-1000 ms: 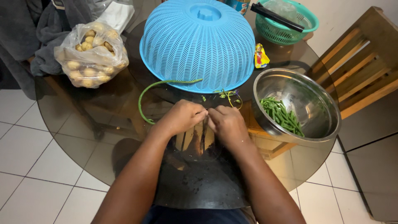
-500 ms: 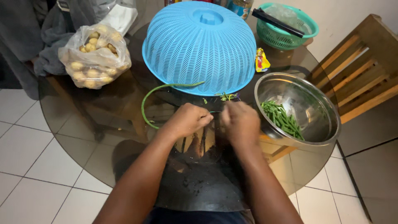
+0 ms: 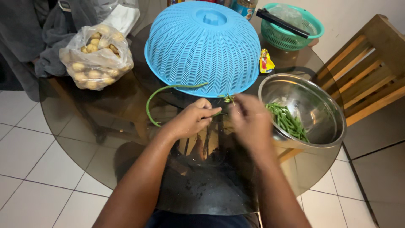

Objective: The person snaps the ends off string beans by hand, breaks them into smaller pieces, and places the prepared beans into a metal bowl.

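My left hand (image 3: 190,119) pinches the near end of a long green bean (image 3: 148,105). The bean curves away over the dark glass table (image 3: 84,122) toward a blue mesh food cover (image 3: 202,42). My right hand (image 3: 251,116) is blurred in motion just right of the left hand, at the rim of a steel bowl (image 3: 318,103). Whether it holds anything is not visible. Short cut bean pieces (image 3: 289,120) lie in the bowl. A few green scraps (image 3: 228,99) lie on the glass by the cover's edge.
A clear bag of small potatoes (image 3: 95,55) sits at the back left beside a grey cloth (image 3: 50,29). Behind the cover are a green basket (image 3: 291,27) and a yellow packet (image 3: 265,60). A wooden chair (image 3: 367,71) stands to the right, over white floor tiles (image 3: 33,169).
My hands were together on the bean; the right hand has pulled away to the right, toward the bowl. The left hand has stayed on the bean and shifted slightly up.
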